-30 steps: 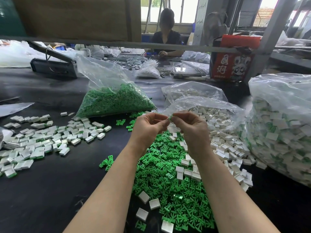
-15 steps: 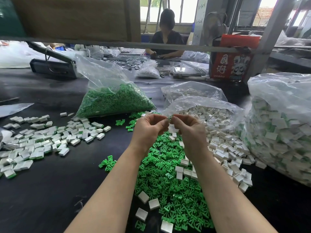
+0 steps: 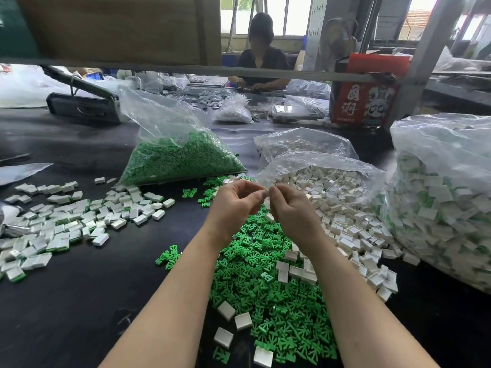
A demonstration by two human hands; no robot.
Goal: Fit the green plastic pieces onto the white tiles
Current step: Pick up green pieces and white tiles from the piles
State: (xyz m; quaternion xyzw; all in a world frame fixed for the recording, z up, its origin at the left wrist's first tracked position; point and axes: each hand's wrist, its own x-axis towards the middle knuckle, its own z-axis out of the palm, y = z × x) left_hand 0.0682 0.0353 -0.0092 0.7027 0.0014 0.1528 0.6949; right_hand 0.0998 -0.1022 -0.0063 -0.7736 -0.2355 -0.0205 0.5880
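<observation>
The left hand (image 3: 235,201) and the right hand (image 3: 291,208) are held up close together over the black table (image 3: 79,301), fingertips almost touching. Each hand has its fingers curled in a pinch. Something tiny sits between them, but it is too small and hidden to tell if it is a tile, a green piece, or both.

Biggest is the bag of finished tiles (image 3: 446,208) on the right. Next come the bag of green pieces (image 3: 178,158) at the back and the open bag of white tiles (image 3: 324,181) just past the hands. Under the arms lies a loose pile of green plastic pieces (image 3: 265,288) with a few white tiles mixed in. Far left is a spread of done tiles (image 3: 66,219).

The step looks like pushing one green piece into one tile. Next, it likely needs a firm squeeze so the piece sits flat, then a drop onto the done spread.
</observation>
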